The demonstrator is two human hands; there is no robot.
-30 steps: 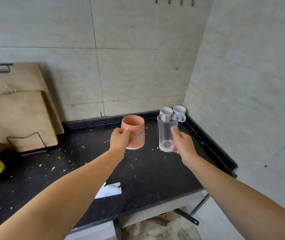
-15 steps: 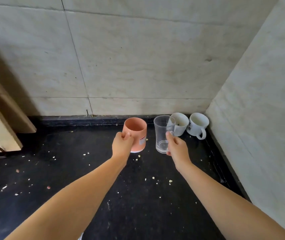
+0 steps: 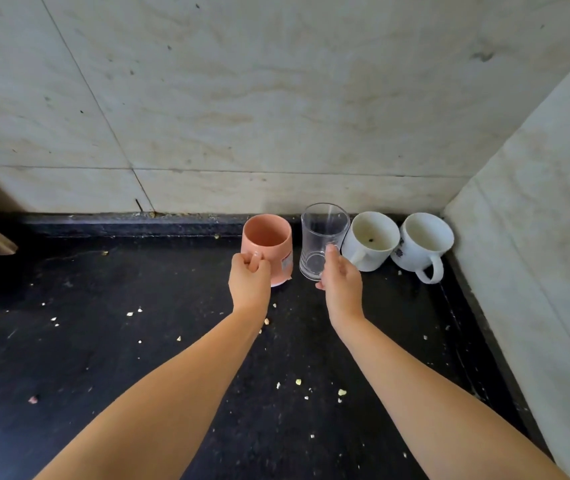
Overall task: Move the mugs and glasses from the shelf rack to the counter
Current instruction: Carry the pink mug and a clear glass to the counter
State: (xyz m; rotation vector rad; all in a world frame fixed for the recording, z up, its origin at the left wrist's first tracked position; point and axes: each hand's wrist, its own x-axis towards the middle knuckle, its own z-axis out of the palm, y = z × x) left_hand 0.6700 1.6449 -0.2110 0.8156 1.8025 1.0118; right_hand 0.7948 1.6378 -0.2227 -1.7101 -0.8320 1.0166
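4 cups line the back of the black counter point(image 3: 138, 358), toward the right corner. From the left: a pink mug point(image 3: 269, 242), a glass mug point(image 3: 321, 237) and 2 white mugs point(image 3: 370, 239) point(image 3: 422, 244). The left hand point(image 3: 249, 284) curls around the pink mug's handle; the right hand point(image 3: 340, 284) grips the glass mug's handle. Both mugs are upright, just beside each other. Pale crumbs point(image 3: 298, 382) dot the counter.

Soft, even daylight; sharp focus throughout. Wide-angle distortion bends the tiled wall point(image 3: 276, 98) lines. A shadow darkens the wall's lower-left corner.
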